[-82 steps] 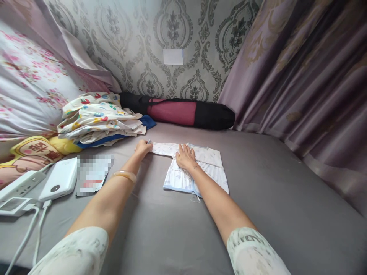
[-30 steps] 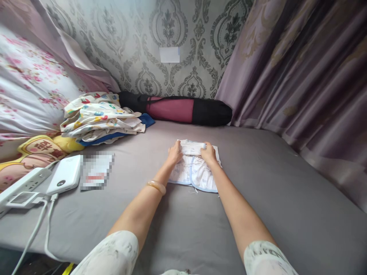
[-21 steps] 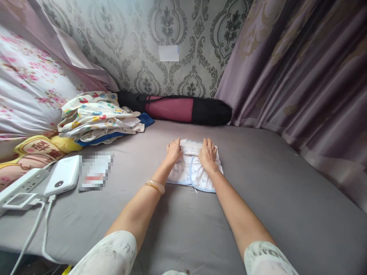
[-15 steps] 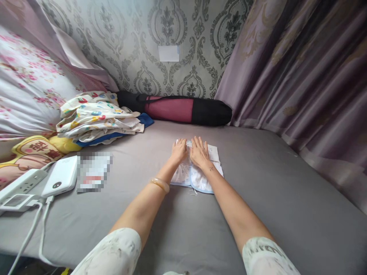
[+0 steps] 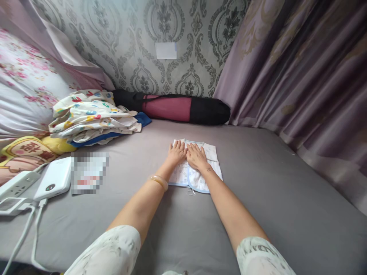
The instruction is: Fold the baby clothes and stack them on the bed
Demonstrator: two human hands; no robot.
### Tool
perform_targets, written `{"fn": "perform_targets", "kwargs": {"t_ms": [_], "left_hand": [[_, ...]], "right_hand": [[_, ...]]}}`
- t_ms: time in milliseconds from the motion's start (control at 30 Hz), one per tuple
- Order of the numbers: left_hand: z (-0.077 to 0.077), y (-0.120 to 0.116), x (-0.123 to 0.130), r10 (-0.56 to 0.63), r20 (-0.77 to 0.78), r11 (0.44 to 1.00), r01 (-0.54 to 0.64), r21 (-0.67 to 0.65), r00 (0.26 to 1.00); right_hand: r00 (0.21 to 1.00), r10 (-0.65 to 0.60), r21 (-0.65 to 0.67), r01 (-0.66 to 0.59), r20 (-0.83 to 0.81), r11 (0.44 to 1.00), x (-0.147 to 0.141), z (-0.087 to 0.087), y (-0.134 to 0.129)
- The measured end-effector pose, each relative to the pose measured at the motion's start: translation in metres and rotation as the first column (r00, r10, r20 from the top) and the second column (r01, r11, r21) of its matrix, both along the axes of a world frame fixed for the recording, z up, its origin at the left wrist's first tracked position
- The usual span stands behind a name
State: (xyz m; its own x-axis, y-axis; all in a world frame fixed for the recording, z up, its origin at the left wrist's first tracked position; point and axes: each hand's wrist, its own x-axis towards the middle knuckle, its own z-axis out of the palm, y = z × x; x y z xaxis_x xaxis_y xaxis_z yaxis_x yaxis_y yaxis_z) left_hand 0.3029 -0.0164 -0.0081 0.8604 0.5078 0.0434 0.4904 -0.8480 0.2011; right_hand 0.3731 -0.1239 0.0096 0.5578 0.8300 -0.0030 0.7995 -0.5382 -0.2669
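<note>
A small white baby shirt (image 5: pixel 200 181) with pale blue edging and a faint print lies flat on the grey bed sheet (image 5: pixel 258 191). Thin white ties stick out at its lower edge. My left hand (image 5: pixel 177 152) rests palm down on the shirt's upper left part, fingers stretched out. Beside it, my right hand (image 5: pixel 196 156) lies flat on the upper middle, its fingers pointing away from me. Both hands cover part of the cloth and hold nothing. A bangle (image 5: pixel 159 182) circles my left wrist.
A black and dark pink roll bag (image 5: pixel 168 109) lies along the wall. Folded patterned cloth (image 5: pixel 91 116) is piled at the left. Nearer stand a white power bank (image 5: pixel 54 178), a power strip (image 5: pixel 20 184) with cables, and a blurred packet (image 5: pixel 89 173). Purple curtains (image 5: pixel 258 68) hang at the right.
Both hands have slid slightly toward me over the shirt, uncovering more of its neckline. The view has shifted a little to the right.
</note>
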Motion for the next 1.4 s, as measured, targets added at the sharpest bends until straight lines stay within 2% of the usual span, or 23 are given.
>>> {"fn": "perform_targets", "kwargs": {"t_ms": [100, 233, 333, 633, 800, 867, 967, 1033, 1133, 1233, 1400], "left_hand": [[0.005, 0.0, 0.001, -0.003, -0.019, 1.0, 0.003, 0.002, 1.0], [0.008, -0.006, 0.003, -0.016, 0.086, 0.996, 0.008, 0.089, 0.996], [0.005, -0.012, 0.002, -0.051, 0.102, 0.996, 0.043, 0.083, 0.993], [-0.002, -0.012, 0.002, -0.061, 0.048, 0.998, 0.06, 0.023, 0.997], [0.006, -0.009, 0.008, -0.055, 0.014, 0.998, 0.055, -0.003, 0.998], [0.01, -0.009, 0.013, -0.036, 0.045, 0.999, 0.036, 0.007, 0.998], [0.012, -0.008, 0.021, -0.006, 0.151, 0.998, -0.003, 0.058, 0.989], [0.008, -0.007, 0.024, -0.029, 0.176, 0.998, 0.017, 0.067, 0.984], [0.0, -0.006, 0.024, -0.076, 0.127, 0.996, 0.071, 0.049, 0.989], [-0.006, -0.004, 0.023, -0.079, 0.089, 0.996, 0.075, 0.048, 0.993], [-0.001, -0.002, 0.023, -0.083, 0.04, 0.996, 0.084, -0.013, 0.996]], "right_hand": [[0.998, -0.009, -0.008, 0.008, -0.057, 1.0, 0.003, 0.005, -0.002], [0.987, -0.156, 0.053, 0.155, 0.022, 0.986, 0.008, 0.005, -0.008], [0.976, -0.215, 0.023, 0.214, 0.027, 0.977, 0.01, 0.0, -0.013], [0.975, -0.22, -0.018, 0.221, 0.024, 0.975, 0.011, -0.007, -0.012], [0.977, -0.204, -0.049, 0.201, -0.066, 0.978, 0.015, 0.0, -0.012], [0.974, -0.201, -0.052, 0.197, -0.107, 0.979, 0.019, 0.005, -0.013], [0.972, -0.23, 0.003, 0.23, -0.038, 0.973, 0.028, 0.009, -0.014], [0.968, -0.25, 0.01, 0.249, 0.016, 0.968, 0.032, 0.007, -0.015], [0.965, -0.263, -0.031, 0.264, 0.017, 0.964, 0.037, 0.0, -0.017], [0.962, -0.271, -0.029, 0.271, 0.02, 0.962, 0.037, -0.008, -0.018], [0.963, -0.269, -0.019, 0.269, 0.007, 0.963, 0.038, -0.006, -0.018]]}}
